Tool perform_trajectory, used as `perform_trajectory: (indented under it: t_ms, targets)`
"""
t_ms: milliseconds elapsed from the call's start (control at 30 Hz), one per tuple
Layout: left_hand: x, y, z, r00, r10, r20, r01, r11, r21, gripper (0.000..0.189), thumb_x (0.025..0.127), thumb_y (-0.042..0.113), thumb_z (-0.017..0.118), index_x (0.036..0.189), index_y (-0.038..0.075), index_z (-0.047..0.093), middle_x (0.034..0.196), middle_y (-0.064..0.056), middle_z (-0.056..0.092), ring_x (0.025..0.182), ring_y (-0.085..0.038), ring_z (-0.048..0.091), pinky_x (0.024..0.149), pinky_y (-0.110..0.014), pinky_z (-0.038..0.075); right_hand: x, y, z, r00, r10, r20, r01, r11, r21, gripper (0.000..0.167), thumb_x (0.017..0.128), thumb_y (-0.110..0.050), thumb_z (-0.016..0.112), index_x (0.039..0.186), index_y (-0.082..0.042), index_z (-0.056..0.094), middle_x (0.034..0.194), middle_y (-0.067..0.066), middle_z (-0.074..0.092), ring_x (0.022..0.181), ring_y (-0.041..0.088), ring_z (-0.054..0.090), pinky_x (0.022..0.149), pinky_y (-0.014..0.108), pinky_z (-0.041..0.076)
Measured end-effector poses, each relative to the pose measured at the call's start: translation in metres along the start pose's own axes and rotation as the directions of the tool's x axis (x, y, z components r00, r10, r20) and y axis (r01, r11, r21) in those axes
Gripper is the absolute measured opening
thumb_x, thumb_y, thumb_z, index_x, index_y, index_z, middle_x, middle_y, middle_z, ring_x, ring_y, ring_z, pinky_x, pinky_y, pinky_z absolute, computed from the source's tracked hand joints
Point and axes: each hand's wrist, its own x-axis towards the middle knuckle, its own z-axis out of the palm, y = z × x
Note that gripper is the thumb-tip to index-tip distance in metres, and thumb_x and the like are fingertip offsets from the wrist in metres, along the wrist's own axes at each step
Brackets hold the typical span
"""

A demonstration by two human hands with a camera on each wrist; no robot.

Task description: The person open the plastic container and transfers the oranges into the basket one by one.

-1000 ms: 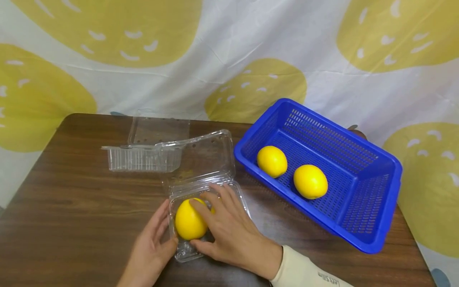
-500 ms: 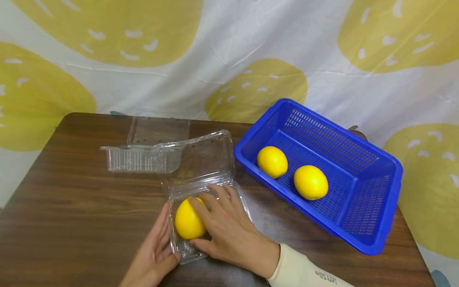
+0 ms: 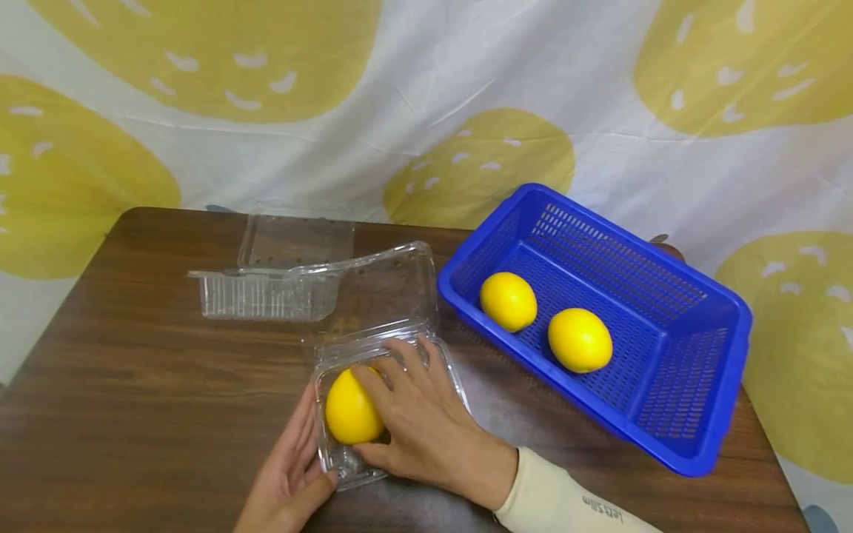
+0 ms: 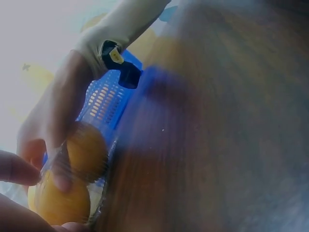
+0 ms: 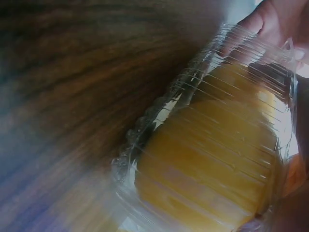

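An open clear plastic clamshell container [image 3: 349, 470] sits near the table's front edge. In it lies a smooth yellow lemon [image 3: 349, 407]. My left hand [image 3: 286, 474] grips the container's left side, thumb over the near corner and fingers along the wall. My right hand [image 3: 433, 422] reaches into the container, its fingers bent over a second lemon [image 4: 86, 151], which it hides in the head view. The left wrist view shows the right hand between both lemons. Through the ribbed wall, the right wrist view shows a lemon [image 5: 207, 164] close up.
On the right stands a blue plastic basket [image 3: 600, 414] holding two lemons [image 3: 580, 340]. Another open clear clamshell [image 3: 266, 296] is behind the first one, to the left. The brown wooden table [image 3: 146, 414] ends at a patterned cloth [image 3: 320, 163].
My left thumb has slid slightly down to the container's near corner. The right hand stays over the lemon, almost still. The basket and its lemons look the same.
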Motion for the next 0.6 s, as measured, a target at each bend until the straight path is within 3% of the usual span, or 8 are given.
perform_trajectory:
  t_ms: [233, 433, 600]
  targets:
    - [0.0, -0.003, 0.002, 0.999, 0.041, -0.002, -0.041, 0.999, -0.009, 0.106, 0.092, -0.018, 0.063, 0.179, 0.016, 0.011, 0.18, -0.028, -0.002, 0.154, 0.01, 0.028, 0.114, -0.023, 0.036, -0.003, 0.001, -0.001, 0.99, -0.041, -0.137, 0.049, 0.997, 0.058, 0.086, 0.076, -0.057, 0.091, 0.144, -0.014, 0.063, 0.128, 0.005, 0.068, 0.141, 0.035, 0.052, 0.124, 0.071, 0.036]
    - [0.001, -0.005, 0.003, 0.998, 0.061, -0.006, -0.061, 0.998, -0.014, 0.107, 0.091, -0.02, 0.062, 0.178, 0.014, 0.012, 0.179, -0.031, 0.0, 0.154, 0.007, 0.031, 0.113, -0.022, 0.036, -0.007, 0.002, -0.016, 0.958, -0.057, -0.281, 0.094, 0.988, 0.121, 0.088, 0.073, -0.053, 0.096, 0.142, -0.009, 0.063, 0.128, 0.008, 0.068, 0.138, 0.035, 0.055, 0.121, 0.071, 0.041]
    - [0.001, -0.005, 0.003, 0.997, 0.076, -0.018, -0.076, 0.997, -0.006, 0.107, 0.089, -0.022, 0.062, 0.178, 0.013, 0.013, 0.177, -0.034, 0.0, 0.153, 0.008, 0.031, 0.113, -0.022, 0.037, -0.01, 0.008, -0.034, 0.937, -0.061, -0.343, 0.122, 0.98, 0.158, 0.089, 0.07, -0.047, 0.099, 0.141, -0.006, 0.063, 0.129, 0.01, 0.068, 0.137, 0.037, 0.056, 0.121, 0.072, 0.04]
